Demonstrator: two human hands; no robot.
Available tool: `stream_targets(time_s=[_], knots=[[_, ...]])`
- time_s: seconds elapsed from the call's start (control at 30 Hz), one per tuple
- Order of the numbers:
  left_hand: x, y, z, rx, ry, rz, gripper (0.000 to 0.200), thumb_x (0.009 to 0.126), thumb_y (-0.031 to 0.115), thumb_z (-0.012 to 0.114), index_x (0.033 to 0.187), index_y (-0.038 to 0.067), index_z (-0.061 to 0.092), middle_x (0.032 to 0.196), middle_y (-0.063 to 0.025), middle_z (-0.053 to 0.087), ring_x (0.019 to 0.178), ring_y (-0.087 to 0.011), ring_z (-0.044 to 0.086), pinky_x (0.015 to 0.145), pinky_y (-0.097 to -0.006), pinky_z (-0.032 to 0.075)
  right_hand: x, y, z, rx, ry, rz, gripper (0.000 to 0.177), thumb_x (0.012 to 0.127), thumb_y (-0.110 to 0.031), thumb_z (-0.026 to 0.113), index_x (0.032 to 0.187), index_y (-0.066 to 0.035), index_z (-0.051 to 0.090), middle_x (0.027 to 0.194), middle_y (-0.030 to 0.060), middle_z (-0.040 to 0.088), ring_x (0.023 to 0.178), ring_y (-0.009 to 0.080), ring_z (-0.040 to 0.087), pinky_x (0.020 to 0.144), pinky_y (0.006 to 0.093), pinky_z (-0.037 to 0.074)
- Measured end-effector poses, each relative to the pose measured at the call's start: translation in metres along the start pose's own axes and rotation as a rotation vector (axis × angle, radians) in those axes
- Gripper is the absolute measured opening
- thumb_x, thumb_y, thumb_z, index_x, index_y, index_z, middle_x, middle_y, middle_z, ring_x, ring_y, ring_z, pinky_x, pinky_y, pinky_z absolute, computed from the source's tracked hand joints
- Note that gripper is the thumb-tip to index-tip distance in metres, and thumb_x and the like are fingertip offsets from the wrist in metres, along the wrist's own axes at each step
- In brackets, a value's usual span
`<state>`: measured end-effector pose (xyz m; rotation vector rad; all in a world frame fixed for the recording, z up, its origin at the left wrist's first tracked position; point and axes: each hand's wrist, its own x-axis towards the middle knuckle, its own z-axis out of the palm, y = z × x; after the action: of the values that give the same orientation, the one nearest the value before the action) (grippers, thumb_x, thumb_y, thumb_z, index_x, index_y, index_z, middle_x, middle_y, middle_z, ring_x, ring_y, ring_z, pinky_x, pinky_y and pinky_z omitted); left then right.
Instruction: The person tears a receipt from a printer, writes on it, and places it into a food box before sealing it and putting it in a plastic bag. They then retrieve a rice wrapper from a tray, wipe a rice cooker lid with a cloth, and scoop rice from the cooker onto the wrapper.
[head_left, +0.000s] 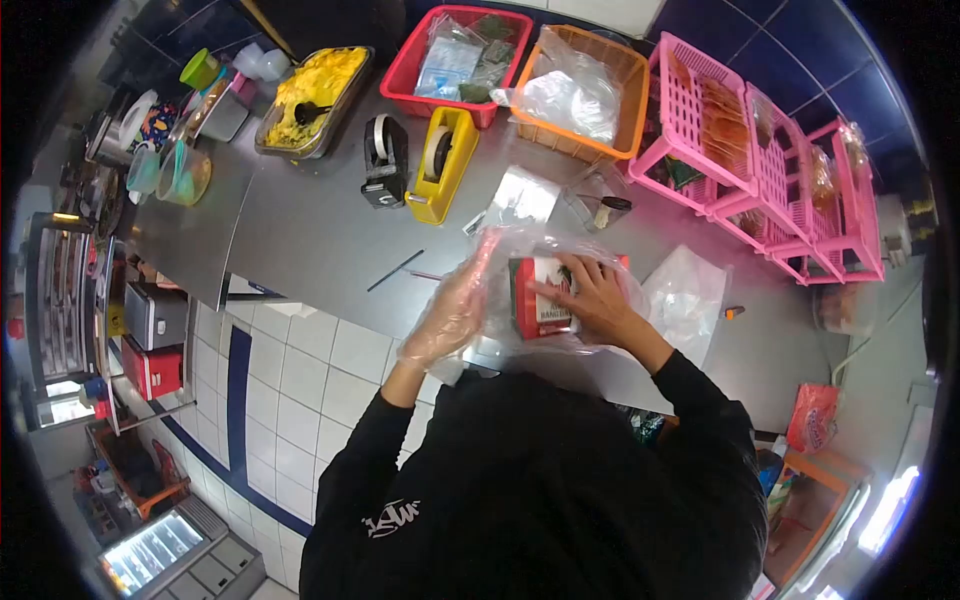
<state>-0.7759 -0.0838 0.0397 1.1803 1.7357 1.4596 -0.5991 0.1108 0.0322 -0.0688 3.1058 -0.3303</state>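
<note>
A red and white printed box [545,305] lies in front of me at the counter's edge, with a clear plastic bag [625,285] around it. My right hand [598,305] grips the box from its right side, fingers lying over the top. On the left, my left hand [450,312] is covered in thin clear plastic and holds the bag's left side. Its fingertips are partly blurred by the plastic. A white sheet or flat bag [685,300] lies right of the box.
Black [383,160] and yellow tape dispensers [440,165] stand behind my hands. Farther back are a tray of yellow food [312,95], a red basket [395,85], an orange basket [628,110] and pink racks [765,190]. Thin sticks [395,271] lie left; an orange-black item [735,312] lies right.
</note>
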Motion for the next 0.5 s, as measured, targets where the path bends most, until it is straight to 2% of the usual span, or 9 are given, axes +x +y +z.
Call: stream_targets(time_s=[0.07, 0.17, 0.2, 0.3, 0.33, 0.43, 0.47, 0.5], knots=[[0.004, 0.002, 0.004, 0.087, -0.006, 0.023, 0.064, 0.089, -0.003, 0.047, 0.149, 0.007, 0.025, 0.150, -0.0123, 0.035, 0.105, -0.0186, 0.056, 0.074, -0.0274, 0.049, -0.004, -0.001, 0.011, -0.136, -0.007, -0.141, 0.096, 0.064, -0.028, 0.078, 0.145, -0.044, 0.029, 0.138, 0.0137, 0.039, 0.123, 0.0364, 0.041, 0.096, 0.0592, 0.035], [0.011, 0.015, 0.018, 0.256, 0.002, 0.118, 0.068, 0.087, -0.004, 0.051, 0.149, 0.006, 0.024, 0.151, -0.0173, 0.032, 0.126, -0.0303, 0.049, 0.092, -0.0341, 0.047, -0.008, -0.002, 0.039, -0.088, -0.163, -0.091, 0.096, 0.067, -0.029, 0.077, 0.146, -0.045, 0.025, 0.141, 0.0147, 0.035, 0.127, 0.0387, 0.037, 0.101, 0.0622, 0.031], [0.007, 0.021, 0.016, 0.245, -0.046, 0.174, 0.076, 0.084, -0.001, 0.059, 0.149, 0.005, 0.020, 0.149, -0.0235, 0.031, 0.132, -0.0376, 0.039, 0.106, -0.0391, 0.036, -0.006, -0.006, 0.027, -0.054, -0.287, -0.068, 0.100, 0.066, -0.030, 0.077, 0.148, -0.042, 0.021, 0.146, 0.0171, 0.030, 0.132, 0.0422, 0.031, 0.104, 0.0650, 0.026], [-0.016, 0.033, 0.007, 0.349, -0.144, -0.086, 0.086, 0.081, 0.004, 0.065, 0.150, 0.004, 0.014, 0.148, -0.0264, 0.030, 0.129, -0.0409, 0.041, 0.104, -0.0396, 0.039, -0.020, -0.006, 0.045, -0.252, -0.120, -0.075, 0.103, 0.066, -0.031, 0.079, 0.150, -0.035, 0.020, 0.150, 0.0195, 0.024, 0.136, 0.0439, 0.026, 0.104, 0.0684, 0.023], [-0.023, 0.024, 0.002, 0.401, -0.177, -0.065, 0.093, 0.079, 0.010, 0.069, 0.151, 0.005, 0.010, 0.148, -0.0279, 0.028, 0.127, -0.0412, 0.045, 0.101, -0.0403, 0.041, -0.012, -0.018, 0.003, -0.233, -0.423, -0.021, 0.102, 0.068, -0.030, 0.079, 0.151, -0.030, 0.019, 0.152, 0.0221, 0.021, 0.137, 0.0459, 0.025, 0.105, 0.0664, 0.023], [-0.028, 0.033, -0.008, 0.310, -0.243, -0.234, 0.093, 0.080, 0.011, 0.070, 0.151, 0.006, 0.010, 0.149, -0.0271, 0.026, 0.124, -0.0403, 0.048, 0.096, -0.0395, 0.045, 0.023, -0.008, -0.085, 0.159, -0.618, -0.146, 0.098, 0.069, -0.027, 0.079, 0.150, -0.026, 0.023, 0.147, 0.0233, 0.031, 0.136, 0.0430, 0.030, 0.110, 0.0554, 0.025], [-0.028, 0.032, -0.008, 0.304, -0.234, -0.224, 0.093, 0.080, 0.012, 0.070, 0.151, 0.006, 0.009, 0.150, -0.0269, 0.026, 0.123, -0.0396, 0.048, 0.095, -0.0388, 0.046, 0.031, 0.015, -0.087, 0.467, -0.390, -0.283, 0.085, 0.070, -0.023, 0.079, 0.144, -0.017, 0.037, 0.136, 0.0219, 0.047, 0.123, 0.0350, 0.050, 0.102, 0.0427, 0.041], [-0.028, 0.032, -0.006, 0.298, -0.225, -0.215, 0.093, 0.081, 0.012, 0.070, 0.151, 0.007, 0.009, 0.150, -0.0268, 0.026, 0.123, -0.0388, 0.049, 0.094, -0.0381, 0.047, 0.054, 0.027, -0.112, 0.594, -0.413, -0.127, 0.072, 0.072, -0.021, 0.077, 0.136, -0.013, 0.046, 0.128, 0.0193, 0.054, 0.111, 0.0300, 0.057, 0.092, 0.0388, 0.046]])
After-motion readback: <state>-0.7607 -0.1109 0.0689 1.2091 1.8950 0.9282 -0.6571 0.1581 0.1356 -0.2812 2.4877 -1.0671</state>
